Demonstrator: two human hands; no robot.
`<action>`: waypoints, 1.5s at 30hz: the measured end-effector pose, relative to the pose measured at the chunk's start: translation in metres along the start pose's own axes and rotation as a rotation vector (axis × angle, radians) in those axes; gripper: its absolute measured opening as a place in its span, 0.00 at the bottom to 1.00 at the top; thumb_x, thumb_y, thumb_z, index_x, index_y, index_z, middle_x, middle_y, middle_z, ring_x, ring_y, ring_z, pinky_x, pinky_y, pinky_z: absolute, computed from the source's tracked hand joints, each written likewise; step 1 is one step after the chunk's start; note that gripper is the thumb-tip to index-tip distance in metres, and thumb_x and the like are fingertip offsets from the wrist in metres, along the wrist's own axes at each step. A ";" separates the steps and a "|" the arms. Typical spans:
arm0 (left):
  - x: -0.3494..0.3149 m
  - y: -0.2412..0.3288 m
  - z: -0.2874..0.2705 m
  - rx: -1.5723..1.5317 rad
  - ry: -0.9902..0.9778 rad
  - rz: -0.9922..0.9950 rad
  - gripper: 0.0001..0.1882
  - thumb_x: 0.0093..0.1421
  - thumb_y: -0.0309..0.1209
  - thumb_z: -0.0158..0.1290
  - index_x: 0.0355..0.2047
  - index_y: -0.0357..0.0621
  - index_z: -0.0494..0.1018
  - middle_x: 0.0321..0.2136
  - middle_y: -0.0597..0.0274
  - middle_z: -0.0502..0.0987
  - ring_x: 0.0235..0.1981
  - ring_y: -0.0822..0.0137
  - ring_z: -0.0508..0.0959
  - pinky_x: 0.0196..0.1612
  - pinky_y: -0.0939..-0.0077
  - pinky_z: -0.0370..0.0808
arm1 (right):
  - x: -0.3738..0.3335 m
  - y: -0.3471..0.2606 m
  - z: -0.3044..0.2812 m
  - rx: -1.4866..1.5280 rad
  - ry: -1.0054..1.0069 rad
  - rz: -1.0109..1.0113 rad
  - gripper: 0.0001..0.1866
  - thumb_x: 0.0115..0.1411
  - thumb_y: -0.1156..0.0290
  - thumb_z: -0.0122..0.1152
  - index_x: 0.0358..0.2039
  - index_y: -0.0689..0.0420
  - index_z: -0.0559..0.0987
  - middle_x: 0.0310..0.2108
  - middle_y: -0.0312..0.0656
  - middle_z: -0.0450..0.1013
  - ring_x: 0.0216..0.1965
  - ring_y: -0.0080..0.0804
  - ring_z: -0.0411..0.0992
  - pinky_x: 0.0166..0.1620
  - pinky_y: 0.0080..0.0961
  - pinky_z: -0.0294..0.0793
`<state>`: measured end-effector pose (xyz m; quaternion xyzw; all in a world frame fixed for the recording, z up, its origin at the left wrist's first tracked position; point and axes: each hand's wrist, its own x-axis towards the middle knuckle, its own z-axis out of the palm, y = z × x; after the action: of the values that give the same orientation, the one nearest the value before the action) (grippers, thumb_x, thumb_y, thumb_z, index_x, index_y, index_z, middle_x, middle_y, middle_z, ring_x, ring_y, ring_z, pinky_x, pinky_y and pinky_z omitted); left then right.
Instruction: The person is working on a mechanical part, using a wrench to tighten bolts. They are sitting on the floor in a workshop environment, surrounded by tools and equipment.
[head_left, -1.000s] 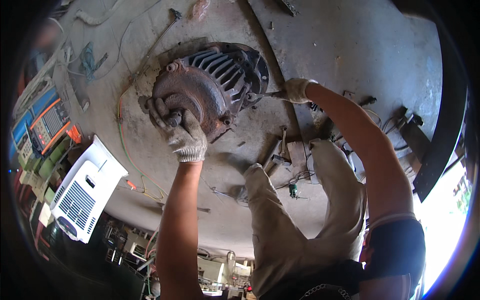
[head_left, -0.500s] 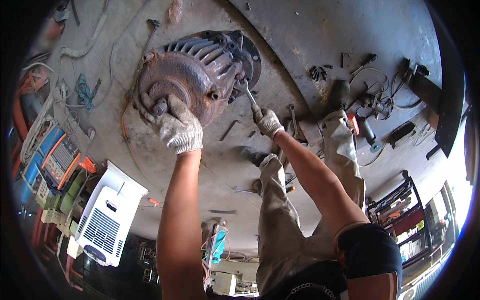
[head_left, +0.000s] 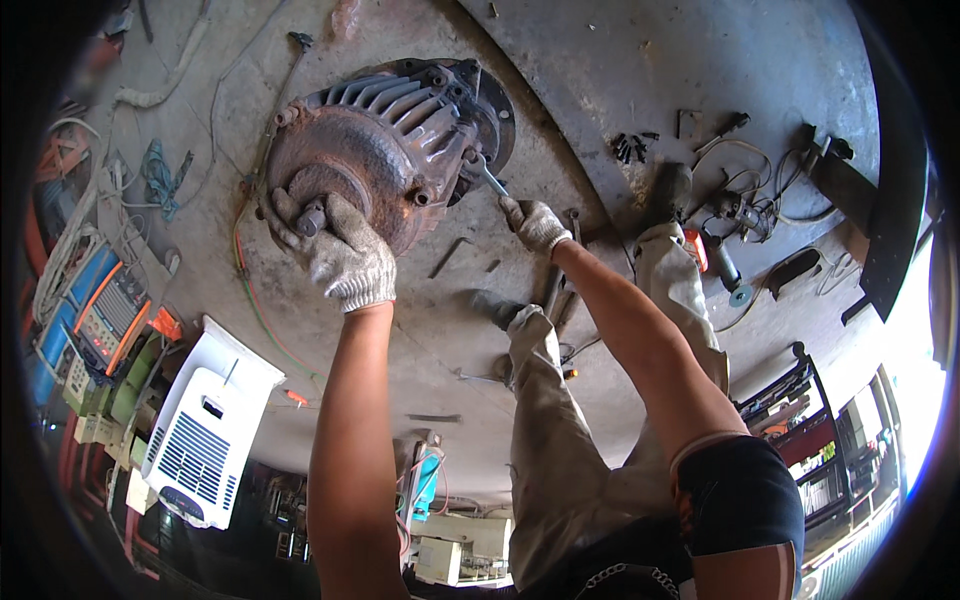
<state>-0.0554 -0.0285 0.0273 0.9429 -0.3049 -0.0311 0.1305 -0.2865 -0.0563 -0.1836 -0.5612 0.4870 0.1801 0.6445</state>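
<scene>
A rusty, finned motor-like housing point(head_left: 400, 160) lies on the floor in front of me, with a round flange at its far right. My left hand point(head_left: 352, 252), in a knitted work glove, is closed around the short shaft end point(head_left: 311, 219) on the housing's near-left face. At the right side, my gloved right hand point(head_left: 538, 228) grips the handle of a wrench point(head_left: 492, 180). The wrench's head meets the housing's right edge near a bolt lug; its exact seat is hard to make out.
An L-shaped rod point(head_left: 450, 257) lies below the housing. Right of my legs are a power tool with a disc point(head_left: 740, 296) and tangled cables point(head_left: 760, 205). A white slatted machine point(head_left: 205, 430) and a measuring instrument point(head_left: 112, 310) stand at left. Dark bolts point(head_left: 632, 148) lie far right.
The whole view has shifted slightly, moving things a little left. The wrench appears at a somewhat different angle, more edge-on. Both hands keep their grips on the shaft end and the wrench.
</scene>
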 end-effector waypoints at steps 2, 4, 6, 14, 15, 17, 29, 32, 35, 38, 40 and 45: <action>0.000 0.001 0.000 -0.049 0.038 -0.017 0.26 0.69 0.39 0.45 0.48 0.19 0.71 0.66 0.26 0.52 0.66 0.31 0.54 0.68 0.40 0.51 | 0.003 -0.003 -0.014 -0.084 -0.025 -0.012 0.36 0.68 0.39 0.45 0.33 0.64 0.80 0.29 0.65 0.73 0.36 0.68 0.70 0.40 0.49 0.70; 0.001 0.002 -0.002 0.022 0.014 0.055 0.24 0.69 0.38 0.45 0.45 0.19 0.71 0.66 0.25 0.53 0.66 0.31 0.54 0.68 0.40 0.52 | 0.008 -0.007 -0.031 -0.149 -0.092 -0.014 0.35 0.68 0.39 0.45 0.35 0.63 0.81 0.32 0.63 0.75 0.38 0.66 0.71 0.42 0.48 0.70; 0.003 0.003 -0.003 0.040 -0.010 0.084 0.23 0.70 0.37 0.44 0.43 0.19 0.71 0.65 0.24 0.54 0.66 0.30 0.54 0.68 0.40 0.52 | 0.015 -0.010 -0.048 -0.199 -0.189 -0.036 0.35 0.68 0.38 0.44 0.37 0.62 0.82 0.34 0.62 0.76 0.40 0.64 0.72 0.43 0.47 0.70; 0.000 -0.009 0.010 -0.012 0.120 0.071 0.31 0.69 0.40 0.44 0.61 0.21 0.63 0.64 0.28 0.59 0.63 0.35 0.62 0.68 0.50 0.56 | 0.034 -0.033 -0.079 -0.489 -0.353 -0.034 0.34 0.69 0.39 0.43 0.36 0.61 0.81 0.33 0.59 0.77 0.38 0.60 0.74 0.42 0.46 0.72; -0.001 -0.012 0.010 0.003 0.102 0.091 0.31 0.69 0.40 0.44 0.61 0.22 0.62 0.65 0.28 0.58 0.64 0.35 0.62 0.69 0.51 0.55 | 0.046 -0.039 -0.094 -0.583 -0.350 -0.195 0.33 0.69 0.40 0.44 0.37 0.61 0.81 0.34 0.59 0.78 0.38 0.59 0.75 0.43 0.45 0.73; -0.002 -0.018 0.006 0.021 -0.046 -0.069 0.31 0.69 0.40 0.44 0.63 0.23 0.60 0.66 0.29 0.55 0.67 0.37 0.58 0.70 0.51 0.53 | 0.090 -0.062 -0.125 -0.798 -0.632 -0.402 0.32 0.69 0.42 0.46 0.38 0.63 0.82 0.36 0.58 0.79 0.37 0.56 0.76 0.43 0.44 0.74; 0.002 -0.009 0.005 -0.025 0.054 0.085 0.27 0.69 0.39 0.45 0.56 0.21 0.64 0.67 0.30 0.54 0.69 0.33 0.50 0.70 0.43 0.48 | -0.003 -0.072 -0.156 -0.584 -0.429 0.163 0.40 0.69 0.34 0.36 0.44 0.61 0.81 0.35 0.52 0.79 0.37 0.48 0.77 0.49 0.43 0.73; 0.002 -0.011 0.002 0.007 0.002 0.107 0.26 0.67 0.41 0.47 0.48 0.23 0.70 0.67 0.31 0.53 0.68 0.27 0.49 0.68 0.32 0.48 | -0.028 -0.049 -0.093 -0.363 -0.272 0.089 0.40 0.68 0.33 0.39 0.38 0.62 0.82 0.31 0.53 0.78 0.34 0.47 0.76 0.45 0.43 0.73; -0.001 -0.010 0.005 0.032 0.051 0.025 0.35 0.66 0.45 0.48 0.62 0.27 0.60 0.66 0.29 0.53 0.67 0.27 0.51 0.68 0.34 0.49 | -0.024 -0.023 -0.037 -0.069 -0.119 0.074 0.40 0.66 0.33 0.43 0.27 0.62 0.79 0.22 0.50 0.73 0.24 0.42 0.72 0.35 0.41 0.73; -0.002 -0.009 0.007 0.103 0.073 0.072 0.31 0.70 0.42 0.43 0.56 0.18 0.65 0.64 0.26 0.58 0.66 0.33 0.55 0.69 0.47 0.51 | -0.013 -0.009 -0.011 0.097 -0.101 0.131 0.39 0.66 0.32 0.43 0.23 0.61 0.77 0.19 0.46 0.70 0.20 0.38 0.70 0.29 0.39 0.72; -0.002 -0.008 0.008 0.065 0.098 0.055 0.30 0.70 0.43 0.43 0.53 0.19 0.68 0.64 0.28 0.59 0.67 0.35 0.56 0.69 0.47 0.52 | -0.008 -0.007 -0.004 0.187 -0.088 0.137 0.39 0.66 0.33 0.43 0.24 0.61 0.77 0.18 0.46 0.70 0.20 0.38 0.70 0.29 0.39 0.72; 0.002 -0.006 0.002 0.203 0.049 0.101 0.30 0.70 0.42 0.44 0.55 0.20 0.68 0.65 0.30 0.59 0.66 0.36 0.57 0.69 0.47 0.53 | 0.004 -0.004 0.008 0.128 -0.063 0.122 0.39 0.66 0.32 0.42 0.22 0.58 0.75 0.17 0.41 0.69 0.18 0.33 0.69 0.26 0.36 0.71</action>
<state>-0.0510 -0.0252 0.0238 0.9352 -0.3502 0.0298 0.0430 -0.2780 -0.0511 -0.1853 -0.4821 0.5103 0.2053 0.6819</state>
